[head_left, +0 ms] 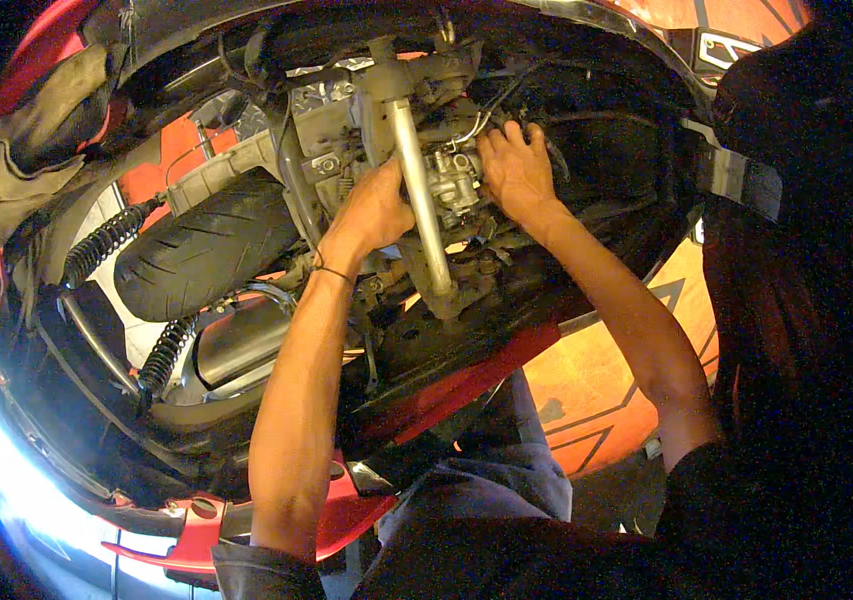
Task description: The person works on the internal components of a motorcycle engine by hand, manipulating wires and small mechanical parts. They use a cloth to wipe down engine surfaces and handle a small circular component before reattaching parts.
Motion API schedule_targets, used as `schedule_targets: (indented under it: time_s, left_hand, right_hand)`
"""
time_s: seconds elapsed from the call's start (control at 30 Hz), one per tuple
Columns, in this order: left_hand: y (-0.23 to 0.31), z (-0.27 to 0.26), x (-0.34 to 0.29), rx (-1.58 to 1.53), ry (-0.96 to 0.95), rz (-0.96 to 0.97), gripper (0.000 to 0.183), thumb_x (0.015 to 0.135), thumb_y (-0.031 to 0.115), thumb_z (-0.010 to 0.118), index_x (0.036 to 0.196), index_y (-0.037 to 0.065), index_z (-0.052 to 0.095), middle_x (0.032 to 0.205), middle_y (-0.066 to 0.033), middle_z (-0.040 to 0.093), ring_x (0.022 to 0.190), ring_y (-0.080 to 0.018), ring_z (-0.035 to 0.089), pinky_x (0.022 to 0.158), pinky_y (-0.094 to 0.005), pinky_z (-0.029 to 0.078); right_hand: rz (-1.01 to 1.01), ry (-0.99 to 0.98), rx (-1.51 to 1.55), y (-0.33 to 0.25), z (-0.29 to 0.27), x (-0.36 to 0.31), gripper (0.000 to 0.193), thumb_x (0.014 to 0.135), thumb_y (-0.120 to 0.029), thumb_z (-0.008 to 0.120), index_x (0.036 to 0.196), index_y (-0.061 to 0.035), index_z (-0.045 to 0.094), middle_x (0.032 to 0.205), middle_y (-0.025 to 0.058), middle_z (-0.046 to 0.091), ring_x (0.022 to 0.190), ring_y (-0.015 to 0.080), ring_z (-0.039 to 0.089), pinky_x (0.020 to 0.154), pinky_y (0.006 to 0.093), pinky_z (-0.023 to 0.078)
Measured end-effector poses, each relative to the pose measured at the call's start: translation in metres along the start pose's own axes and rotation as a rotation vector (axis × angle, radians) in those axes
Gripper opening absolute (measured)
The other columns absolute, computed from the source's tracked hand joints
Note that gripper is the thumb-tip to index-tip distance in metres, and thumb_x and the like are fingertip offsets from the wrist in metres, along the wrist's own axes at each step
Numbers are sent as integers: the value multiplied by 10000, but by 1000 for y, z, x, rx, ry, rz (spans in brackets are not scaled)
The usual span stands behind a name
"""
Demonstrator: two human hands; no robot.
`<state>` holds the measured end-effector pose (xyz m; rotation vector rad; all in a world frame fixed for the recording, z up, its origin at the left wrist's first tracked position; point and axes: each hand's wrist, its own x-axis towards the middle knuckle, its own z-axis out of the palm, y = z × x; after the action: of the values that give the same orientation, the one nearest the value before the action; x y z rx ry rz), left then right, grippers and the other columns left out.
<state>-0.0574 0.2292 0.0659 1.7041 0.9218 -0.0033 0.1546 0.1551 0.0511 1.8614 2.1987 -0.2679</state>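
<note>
Down in the open body of a scooter, a silver metal carburetor sits between my hands, just right of a bare metal cross tube. My left hand reaches in on the tube's left side, and its fingertips are hidden behind the tube. Against the carburetor's right side, my right hand has its fingers bent and closed; whatever they grip is covered by the hand. Thin cables run just above the right hand.
Left of my hands lie the rear tire and two coil-spring shock absorbers. A dark muffler is below the tire. Red body panels edge the near side. Orange flooring shows at the right.
</note>
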Motion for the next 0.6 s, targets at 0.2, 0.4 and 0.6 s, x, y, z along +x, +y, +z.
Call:
schedule_targets:
  time_s: [0.2, 0.4, 0.6]
  left_hand:
    - [8, -4, -2, -67, -9, -4, 375, 729, 77, 635, 1082, -9, 542, 944, -275, 634, 951, -440, 595, 799, -461, 477]
    - [10, -5, -2, -39, 0, -8, 426, 731, 85, 642, 1129, -9, 522, 996, -280, 626, 993, -438, 585, 835, -455, 471]
    - [13, -5, -5, -28, 24, 11, 443, 725, 73, 642, 1147, 11, 524, 975, -256, 641, 969, -430, 597, 828, -448, 478]
  right_hand:
    - [64, -19, 145, 0, -5, -2, 595, 570, -229, 798, 1095, -57, 577, 1015, 63, 584, 1064, 266, 464, 952, 478, 338]
    - [80, -17, 171, 2, -5, -2, 612, 577, -307, 815, 1102, -82, 597, 1023, 48, 584, 1074, 261, 463, 979, 491, 327]
    - [57, -50, 121, 0, -7, -2, 608, 587, -333, 809, 1095, -74, 599, 1015, 66, 582, 1058, 268, 469, 962, 489, 340]
